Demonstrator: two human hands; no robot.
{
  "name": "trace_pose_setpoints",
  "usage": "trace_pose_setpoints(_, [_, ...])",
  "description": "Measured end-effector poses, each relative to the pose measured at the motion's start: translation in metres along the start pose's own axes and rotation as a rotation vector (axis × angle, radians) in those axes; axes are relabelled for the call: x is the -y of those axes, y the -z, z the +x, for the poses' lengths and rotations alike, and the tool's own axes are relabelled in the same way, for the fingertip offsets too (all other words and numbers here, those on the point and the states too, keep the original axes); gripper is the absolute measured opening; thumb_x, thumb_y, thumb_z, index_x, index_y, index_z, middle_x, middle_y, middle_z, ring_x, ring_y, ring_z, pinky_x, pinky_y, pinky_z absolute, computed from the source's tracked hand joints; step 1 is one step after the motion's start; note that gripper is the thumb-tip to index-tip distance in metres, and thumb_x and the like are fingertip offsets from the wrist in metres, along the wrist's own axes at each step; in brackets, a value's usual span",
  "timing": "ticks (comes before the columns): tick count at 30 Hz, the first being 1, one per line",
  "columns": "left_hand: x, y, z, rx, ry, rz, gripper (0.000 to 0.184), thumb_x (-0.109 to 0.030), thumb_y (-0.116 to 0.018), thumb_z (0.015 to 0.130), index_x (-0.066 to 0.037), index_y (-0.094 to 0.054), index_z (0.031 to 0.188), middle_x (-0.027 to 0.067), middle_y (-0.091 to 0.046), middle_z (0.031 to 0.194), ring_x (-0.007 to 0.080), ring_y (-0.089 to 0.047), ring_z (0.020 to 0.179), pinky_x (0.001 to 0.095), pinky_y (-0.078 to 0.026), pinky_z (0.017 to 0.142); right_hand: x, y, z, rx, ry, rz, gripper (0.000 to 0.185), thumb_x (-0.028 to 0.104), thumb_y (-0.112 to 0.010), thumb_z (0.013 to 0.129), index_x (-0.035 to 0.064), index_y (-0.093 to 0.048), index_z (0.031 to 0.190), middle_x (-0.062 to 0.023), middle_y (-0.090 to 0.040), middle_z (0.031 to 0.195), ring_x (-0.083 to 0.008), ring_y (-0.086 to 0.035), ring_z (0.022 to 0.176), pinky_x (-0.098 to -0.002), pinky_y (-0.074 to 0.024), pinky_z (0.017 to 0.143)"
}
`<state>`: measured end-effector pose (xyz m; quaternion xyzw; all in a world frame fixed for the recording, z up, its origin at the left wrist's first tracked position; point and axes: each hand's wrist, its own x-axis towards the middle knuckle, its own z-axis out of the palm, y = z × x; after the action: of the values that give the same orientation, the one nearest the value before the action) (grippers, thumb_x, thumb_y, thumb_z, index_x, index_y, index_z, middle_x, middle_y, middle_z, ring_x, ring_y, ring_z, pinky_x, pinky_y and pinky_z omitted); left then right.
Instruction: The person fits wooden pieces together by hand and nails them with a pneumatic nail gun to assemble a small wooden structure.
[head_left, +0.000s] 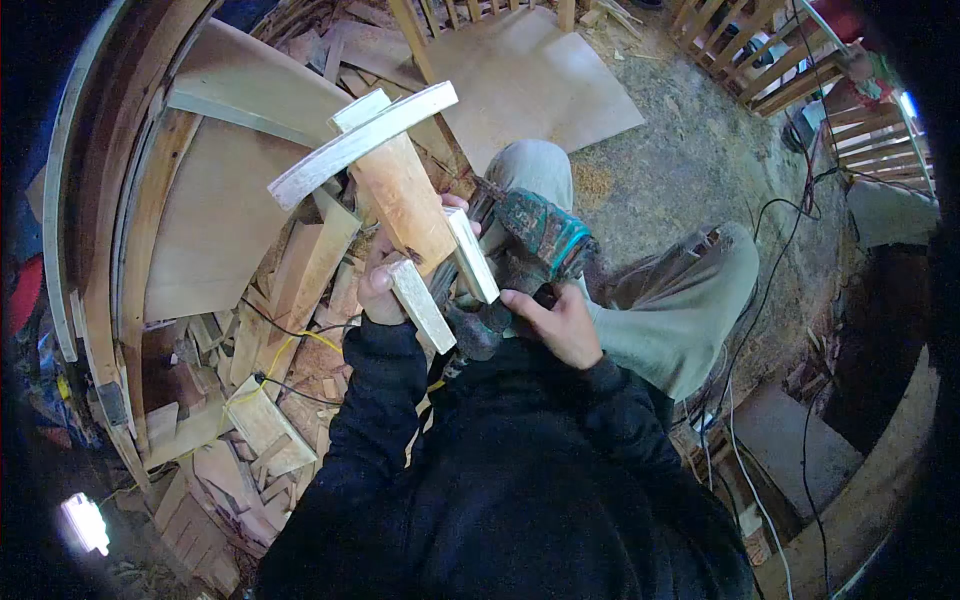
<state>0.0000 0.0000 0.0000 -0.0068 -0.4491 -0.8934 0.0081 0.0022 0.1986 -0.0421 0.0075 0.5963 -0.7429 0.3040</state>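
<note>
In my left hand is a wooden piece with a flat light board, thumb at its left edge and fingers coming round from behind. A curved pale strip crosses its far end. Two short pale strips, one on the left and one on the right, stand at its near end. My right hand is curled at the dark part of a teal power tool, its thumb stretched towards the right strip's near end. Some of those fingers are hidden. Behind the wooden piece, the tool lies by my legs.
Wood offcuts and a yellow cable cover the floor at left. Large boards and curved frames lean there. A flat panel lies ahead. Slatted wooden frames stand far right, with black cables nearby.
</note>
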Motion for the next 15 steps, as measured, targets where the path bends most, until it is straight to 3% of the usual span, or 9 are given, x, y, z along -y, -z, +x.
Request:
trace_pose_setpoints(6, [0.002, 0.004, -0.002, -0.045, -0.029, -0.041, 0.09, -0.047, -0.068, 0.06, 0.01, -0.04, 0.123, 0.0239, -0.045, 0.118, 0.0358, -0.055, 0.1, 0.042, -0.046, 0.087, -0.005, 0.005, 0.002, -0.022, -0.024, -0.088, 0.036, 0.022, -0.071, 0.078, -0.0048, -0.06, 0.099, -0.0048, -0.064, 0.091, -0.0102, -0.056, 0.08, -0.0259, -0.0452, 0.074])
trace_pose_setpoints(8, [-0.008, 0.01, -0.005, -0.063, -0.03, 0.032, 0.092, -0.047, -0.068, 0.058, 0.01, -0.038, 0.124, 0.0245, -0.044, 0.118, 0.0367, -0.054, 0.102, 0.0423, -0.046, 0.087, -0.012, 0.003, 0.005, 0.005, 0.004, 0.084, 0.034, 0.022, -0.072, 0.078, -0.0035, -0.061, 0.097, -0.0035, -0.063, 0.087, -0.0086, -0.055, 0.077, -0.0243, -0.0446, 0.071])
trace_pose_setpoints(9, [-0.013, 0.015, -0.008, 0.001, -0.056, -0.033, 0.092, -0.047, -0.068, 0.058, 0.007, -0.037, 0.126, 0.0244, -0.043, 0.118, 0.0381, -0.052, 0.104, 0.0462, -0.045, 0.087, -0.011, 0.004, 0.004, 0.014, 0.007, 0.081, 0.034, 0.022, -0.072, 0.078, -0.0035, -0.061, 0.097, -0.0035, -0.063, 0.087, -0.0086, -0.055, 0.077, -0.0243, -0.0446, 0.071])
trace_pose_setpoints(10, [-0.02, 0.017, -0.016, 0.032, -0.064, -0.061, 0.086, -0.045, -0.07, 0.061, -0.001, -0.037, 0.128, 0.0193, -0.041, 0.121, 0.0364, -0.049, 0.107, 0.0506, -0.044, 0.088, -0.009, 0.006, 0.003, -0.035, -0.171, -0.123, 0.032, 0.022, -0.072, 0.078, -0.0023, -0.061, 0.096, -0.0027, -0.063, 0.086, -0.0081, -0.054, 0.075, -0.0237, -0.0442, 0.069])
trace_pose_setpoints(11, [-0.03, 0.018, -0.025, 0.063, -0.081, -0.085, 0.082, -0.044, -0.072, 0.065, -0.008, -0.037, 0.13, 0.0143, -0.04, 0.123, 0.0348, -0.046, 0.11, 0.055, -0.043, 0.088, -0.007, 0.003, 0.003, -0.048, -0.171, -0.109, 0.03, 0.021, -0.071, 0.078, -0.0013, -0.061, 0.096, -0.0021, -0.063, 0.086, -0.008, -0.054, 0.074, -0.0236, -0.044, 0.068])
trace_pose_setpoints(12, [-0.043, 0.019, -0.035, 0.089, -0.112, -0.081, 0.08, -0.043, -0.071, 0.066, -0.008, -0.038, 0.129, 0.0143, -0.04, 0.123, 0.0348, -0.046, 0.109, 0.0551, -0.043, 0.088, -0.005, 0.0, 0.003, -0.061, -0.171, -0.095, 0.029, 0.02, -0.071, 0.079, -0.0002, -0.061, 0.097, -0.0015, -0.063, 0.086, -0.0079, -0.054, 0.073, -0.0234, -0.0438, 0.068])
trace_pose_setpoints(13, [-0.056, 0.018, -0.049, 0.098, -0.138, -0.062, 0.078, -0.042, -0.071, 0.067, -0.008, -0.038, 0.129, 0.0143, -0.04, 0.122, 0.0348, -0.046, 0.109, 0.0552, -0.043, 0.088, -0.004, -0.008, 0.003, -0.003, 0.013, 0.141, 0.027, 0.017, -0.071, 0.078, 0.0007, -0.061, 0.098, -0.0011, -0.063, 0.087, -0.0083, -0.054, 0.073, -0.0236, -0.0438, 0.068])
trace_pose_setpoints(14, [-0.07, 0.015, -0.064, 0.126, -0.175, -0.028, 0.076, -0.042, -0.07, 0.068, -0.008, -0.038, 0.128, 0.0143, -0.04, 0.121, 0.0349, -0.047, 0.108, 0.0553, -0.043, 0.088, 0.016, -0.014, 0.001, 0.033, -0.061, 0.178, 0.025, 0.014, -0.069, 0.078, 0.0014, -0.061, 0.098, -0.0044, -0.063, 0.095, -0.0129, -0.056, 0.086, -0.0283, -0.0426, 0.081])
trace_pose_setpoints(15, [-0.082, 0.013, -0.079, 0.156, -0.21, 0.011, 0.073, -0.041, -0.069, 0.069, -0.008, -0.039, 0.127, 0.0143, -0.041, 0.12, 0.0349, -0.047, 0.108, 0.0553, -0.044, 0.087, 0.02, -0.021, 0.003, -0.003, 0.052, 0.226, 0.027, 0.009, -0.069, 0.077, 0.0008, -0.06, 0.101, -0.0048, -0.062, 0.096, -0.0141, -0.057, 0.086, -0.0279, -0.0433, 0.079])
